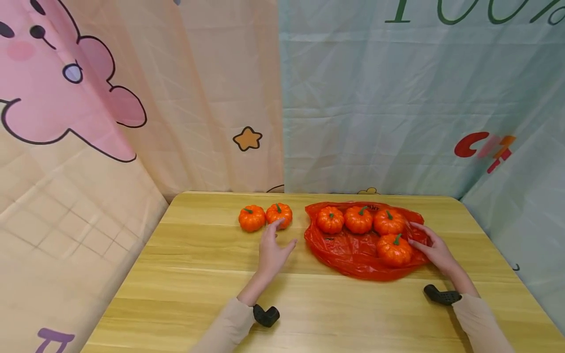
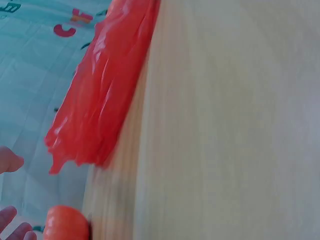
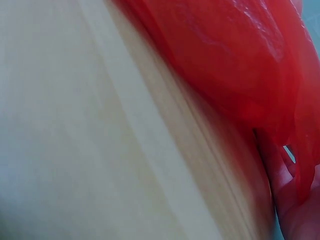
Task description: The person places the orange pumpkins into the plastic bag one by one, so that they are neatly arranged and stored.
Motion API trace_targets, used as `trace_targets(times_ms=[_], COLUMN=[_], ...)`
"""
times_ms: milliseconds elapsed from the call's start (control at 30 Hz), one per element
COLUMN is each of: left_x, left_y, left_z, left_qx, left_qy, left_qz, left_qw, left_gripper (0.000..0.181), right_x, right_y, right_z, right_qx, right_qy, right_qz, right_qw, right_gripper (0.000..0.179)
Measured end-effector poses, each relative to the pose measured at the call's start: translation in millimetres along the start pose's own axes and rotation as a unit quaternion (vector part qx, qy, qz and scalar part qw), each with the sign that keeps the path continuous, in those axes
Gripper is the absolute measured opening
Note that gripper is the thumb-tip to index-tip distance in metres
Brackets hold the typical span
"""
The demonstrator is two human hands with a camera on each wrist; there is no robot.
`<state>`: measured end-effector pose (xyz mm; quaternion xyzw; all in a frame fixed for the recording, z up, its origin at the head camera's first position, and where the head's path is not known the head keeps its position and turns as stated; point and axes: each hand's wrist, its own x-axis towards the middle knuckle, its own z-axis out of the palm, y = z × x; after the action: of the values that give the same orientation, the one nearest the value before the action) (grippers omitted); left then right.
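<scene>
In the head view, two small orange pumpkins with green stems stand side by side on the wooden table: the left pumpkin (image 1: 251, 219) and the right pumpkin (image 1: 284, 212). My left hand (image 1: 272, 250) is at the right pumpkin, thumb and fingers spread apart; whether it touches is unclear. A red plastic bag (image 1: 348, 262) lies spread out with several pumpkins on it, three in a back row and one pumpkin (image 1: 394, 250) at the front right. At the bag's right edge rests my right hand (image 1: 439, 251), thumb and fingers apart. Bag film partly covers it in the right wrist view.
The wooden table (image 1: 335, 314) ends at printed curtains behind, a peach curtain (image 1: 207, 98) on the left and a pale blue curtain (image 1: 375, 108) on the right. Black wrist devices sit on both wrists, the left device (image 1: 266, 316) and the right device (image 1: 441, 295).
</scene>
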<state>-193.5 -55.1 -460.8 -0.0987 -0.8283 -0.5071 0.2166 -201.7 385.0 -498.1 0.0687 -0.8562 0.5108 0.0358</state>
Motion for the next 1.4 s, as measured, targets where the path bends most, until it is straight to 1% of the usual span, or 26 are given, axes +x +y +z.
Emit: trace_targets(times_ms=[100, 267, 433, 533, 633, 800, 933, 1100, 1267, 1400], left_x=[6.7, 18.8, 25.4, 28.7, 33.0, 44.3, 51.1, 55.6, 59.8, 62.6], left_y=[-6.2, -20.1, -36.2, -46.0, -54.8, -66.2, -71.6, -74.0, -77.5, -83.5], left_z=[-9.6, -24.3, -36.5, -42.0, -47.4, -56.1, -59.5, -58.8, -55.0, -52.0], left_qx=[-0.001, 0.008, 0.022, 0.036, 0.048, 0.048, 0.044, 0.049, 0.048, 0.037], left_qy=[0.02, 0.068, 0.111, 0.128, 0.134, 0.133, 0.12, 0.096, 0.065, 0.05], left_qz=[-0.011, -0.007, -0.008, -0.017, -0.047, -0.108, -0.142, -0.175, -0.21, -0.219], left_qw=[0.9997, 0.9976, 0.9935, 0.991, 0.9887, 0.9841, 0.9816, 0.9785, 0.9743, 0.9737], left_gripper=[0.057, 0.055, 0.053, 0.053, 0.054, 0.064, 0.073, 0.079, 0.083, 0.084], right_x=[0.2, 0.9, 1.6, 1.5, 0.8, 0.2, -0.1, -0.5, -0.2, -0.2], right_y=[1, 2, 3, 3, 2, 2, 1, 1, 1, 0], right_z=[-1, -1, -1, -1, -1, 0, 1, 1, 1, 1], right_qx=[0.001, -0.007, -0.014, -0.017, -0.015, 0.0, 0.002, -0.003, 0.003, 0.008], right_qy=[0.001, 0.001, 0.002, 0.002, 0.002, 0.003, 0.005, 0.007, 0.009, 0.01], right_qz=[-0.002, -0.001, 0.001, 0.001, 0.0, -0.007, -0.009, -0.007, -0.011, -0.011], right_qw=[1.0, 1.0, 0.9999, 0.9999, 0.9999, 1.0, 0.9999, 0.9999, 0.9999, 0.9999], right_gripper=[0.057, 0.057, 0.057, 0.057, 0.057, 0.056, 0.055, 0.056, 0.056, 0.056])
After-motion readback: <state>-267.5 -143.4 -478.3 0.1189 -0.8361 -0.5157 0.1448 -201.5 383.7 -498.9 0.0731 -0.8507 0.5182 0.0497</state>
